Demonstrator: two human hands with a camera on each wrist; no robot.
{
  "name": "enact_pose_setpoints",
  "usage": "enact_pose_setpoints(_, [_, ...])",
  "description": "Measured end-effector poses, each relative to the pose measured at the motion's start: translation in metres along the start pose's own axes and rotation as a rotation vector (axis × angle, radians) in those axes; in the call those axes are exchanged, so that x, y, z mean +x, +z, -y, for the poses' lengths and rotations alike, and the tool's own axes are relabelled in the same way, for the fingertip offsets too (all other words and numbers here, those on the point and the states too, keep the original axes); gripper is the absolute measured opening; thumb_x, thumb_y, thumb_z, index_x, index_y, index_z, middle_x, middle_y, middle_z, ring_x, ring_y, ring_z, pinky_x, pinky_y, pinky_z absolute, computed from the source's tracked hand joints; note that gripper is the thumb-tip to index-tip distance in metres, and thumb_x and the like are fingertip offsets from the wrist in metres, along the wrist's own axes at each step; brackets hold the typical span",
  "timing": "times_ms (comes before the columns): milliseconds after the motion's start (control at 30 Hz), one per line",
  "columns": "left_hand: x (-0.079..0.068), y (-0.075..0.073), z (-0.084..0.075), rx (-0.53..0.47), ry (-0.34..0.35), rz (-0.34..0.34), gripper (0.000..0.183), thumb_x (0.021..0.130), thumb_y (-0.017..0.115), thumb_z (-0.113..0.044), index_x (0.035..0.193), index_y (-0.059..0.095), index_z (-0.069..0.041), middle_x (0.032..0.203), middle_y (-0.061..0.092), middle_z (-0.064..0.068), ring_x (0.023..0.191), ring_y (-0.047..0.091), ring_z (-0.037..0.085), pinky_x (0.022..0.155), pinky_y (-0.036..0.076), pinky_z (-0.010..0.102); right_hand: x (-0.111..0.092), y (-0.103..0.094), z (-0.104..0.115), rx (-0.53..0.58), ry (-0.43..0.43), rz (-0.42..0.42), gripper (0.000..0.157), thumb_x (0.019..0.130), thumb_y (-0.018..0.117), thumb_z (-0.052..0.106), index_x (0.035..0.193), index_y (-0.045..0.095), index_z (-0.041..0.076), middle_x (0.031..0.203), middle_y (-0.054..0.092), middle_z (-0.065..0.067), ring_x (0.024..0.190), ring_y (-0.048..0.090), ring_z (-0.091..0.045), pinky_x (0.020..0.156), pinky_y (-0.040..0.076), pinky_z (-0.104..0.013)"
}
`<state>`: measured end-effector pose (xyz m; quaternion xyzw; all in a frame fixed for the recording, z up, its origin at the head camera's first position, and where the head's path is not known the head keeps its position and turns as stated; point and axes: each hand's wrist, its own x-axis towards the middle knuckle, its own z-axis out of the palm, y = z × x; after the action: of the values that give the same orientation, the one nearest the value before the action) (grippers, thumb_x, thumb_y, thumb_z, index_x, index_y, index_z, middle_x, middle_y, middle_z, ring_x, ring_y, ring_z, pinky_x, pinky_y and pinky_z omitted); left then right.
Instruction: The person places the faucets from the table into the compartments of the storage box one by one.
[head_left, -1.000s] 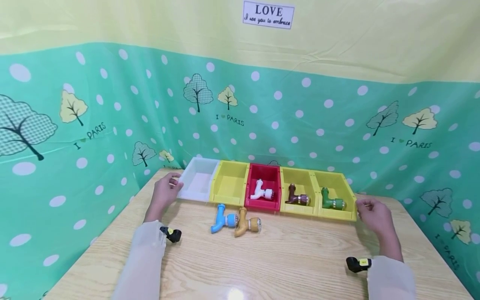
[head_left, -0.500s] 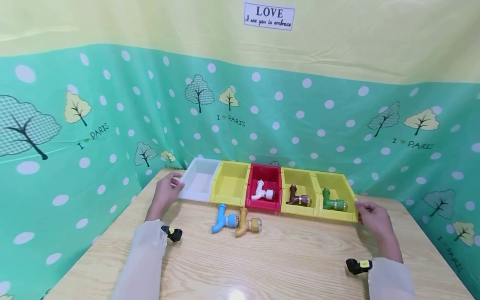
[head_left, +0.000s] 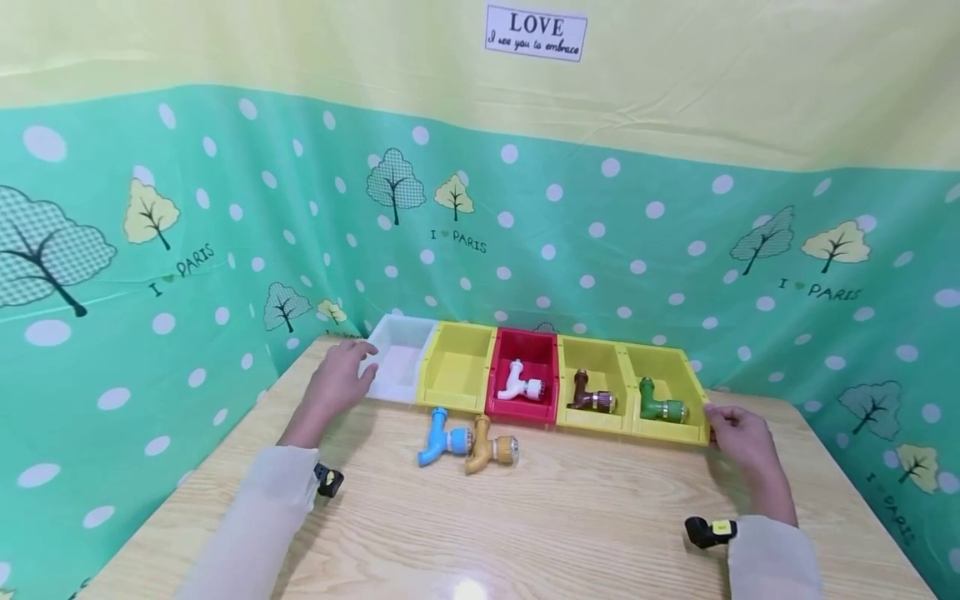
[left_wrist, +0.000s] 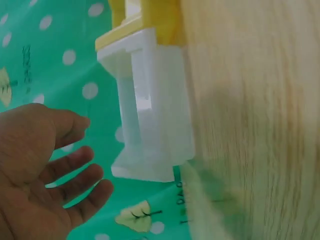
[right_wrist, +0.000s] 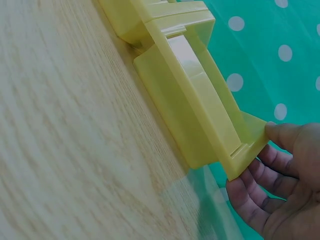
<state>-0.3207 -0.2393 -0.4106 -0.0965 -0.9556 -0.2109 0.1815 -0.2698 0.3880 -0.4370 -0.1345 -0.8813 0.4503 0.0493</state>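
Note:
A row of joined plastic bins stands at the back of the table: a white bin (head_left: 396, 367) at the left end, a yellow one, a red bin (head_left: 527, 333), then two more yellow. My left hand (head_left: 337, 383) is off the white bin, fingers spread and slightly bent, with a gap between in the left wrist view. At the other end my right hand (right_wrist: 295, 175) pinches the side wall of the rightmost yellow bin (right_wrist: 195, 100), thumb at its rim, fingers on the outer side. A white tap (head_left: 519, 383), brown tap (head_left: 591, 396) and green tap (head_left: 660, 404) lie in separate bins.
In front of the row, a blue tap (head_left: 442, 437) and an ochre tap (head_left: 489, 446) lie side by side on the wooden table (head_left: 585, 508). Behind the bins hangs a green dotted curtain (head_left: 480, 267).
My left hand has let go of the white bin's side and spread its fingers slightly away. The right hand keeps its hold; bins and taps stay in place.

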Motion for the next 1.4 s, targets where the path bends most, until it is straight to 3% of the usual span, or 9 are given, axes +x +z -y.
enact_pose_setpoints(167, [-0.008, 0.004, -0.022, 0.093, 0.137, 0.069, 0.031, 0.099, 0.066, -0.018, 0.127, 0.065, -0.004, 0.117, 0.062, 0.016, 0.104, 0.058, 0.034, 0.082, 0.056, 0.050, -0.001, 0.002, 0.000, 0.001, -0.001, -0.011, 0.060, 0.109, 0.042, 0.043, 0.129, 0.054, -0.012, 0.114, 0.061, -0.024, 0.084, 0.063, -0.014, 0.069, 0.059, -0.027])
enact_pose_setpoints(400, [-0.020, 0.014, -0.043, 0.137, 0.485, 0.134, 0.026, 0.095, 0.074, -0.018, 0.119, 0.068, -0.008, 0.111, 0.065, 0.008, 0.099, 0.059, 0.026, 0.081, 0.055, 0.042, -0.002, 0.002, 0.002, -0.009, 0.014, -0.012, 0.061, 0.109, 0.041, 0.044, 0.130, 0.053, -0.012, 0.117, 0.060, -0.026, 0.090, 0.063, -0.020, 0.071, 0.059, -0.029])
enact_pose_setpoints(600, [-0.026, 0.018, -0.052, 0.112, 0.663, 0.295, 0.032, 0.097, 0.072, -0.030, 0.125, 0.067, -0.015, 0.119, 0.064, 0.000, 0.110, 0.057, 0.020, 0.092, 0.053, 0.040, -0.002, 0.003, 0.005, -0.018, 0.025, -0.031, 0.062, 0.109, 0.040, 0.045, 0.133, 0.053, -0.011, 0.118, 0.059, -0.026, 0.094, 0.061, -0.025, 0.070, 0.058, -0.030])
enact_pose_setpoints(800, [-0.033, 0.024, -0.055, 0.031, 0.710, 0.495, 0.032, 0.098, 0.070, -0.037, 0.127, 0.066, -0.026, 0.134, 0.058, -0.005, 0.125, 0.050, 0.017, 0.104, 0.048, 0.041, -0.001, 0.004, 0.004, -0.024, 0.042, -0.039, 0.062, 0.109, 0.038, 0.046, 0.133, 0.053, -0.010, 0.120, 0.058, -0.026, 0.098, 0.060, -0.028, 0.070, 0.058, -0.029])
enact_pose_setpoints(933, [-0.036, 0.030, -0.053, 0.039, 0.732, 0.565, 0.029, 0.099, 0.069, -0.039, 0.127, 0.067, -0.035, 0.137, 0.056, -0.005, 0.126, 0.048, 0.016, 0.105, 0.047, 0.042, 0.000, 0.006, 0.001, -0.032, 0.021, -0.043, 0.062, 0.109, 0.038, 0.046, 0.130, 0.055, -0.010, 0.114, 0.060, -0.024, 0.095, 0.061, -0.027, 0.067, 0.056, -0.027])
enact_pose_setpoints(1133, [-0.037, 0.036, -0.055, 0.074, 0.763, 0.568, 0.023, 0.102, 0.064, -0.037, 0.124, 0.068, -0.037, 0.138, 0.056, -0.004, 0.126, 0.049, 0.016, 0.106, 0.046, 0.041, 0.001, 0.007, -0.001, -0.063, 0.012, -0.045, 0.064, 0.109, 0.037, 0.049, 0.130, 0.055, -0.009, 0.112, 0.061, -0.023, 0.095, 0.059, -0.028, 0.064, 0.051, -0.024])
enact_pose_setpoints(1400, [-0.035, 0.041, -0.063, 0.054, 0.860, 0.532, 0.018, 0.101, 0.064, -0.026, 0.117, 0.070, -0.031, 0.133, 0.059, 0.001, 0.118, 0.054, 0.017, 0.101, 0.050, 0.041, -0.001, 0.007, -0.001, -0.059, 0.007, -0.040, 0.065, 0.109, 0.036, 0.049, 0.131, 0.054, -0.009, 0.113, 0.060, -0.024, 0.094, 0.060, -0.028, 0.063, 0.052, -0.026])
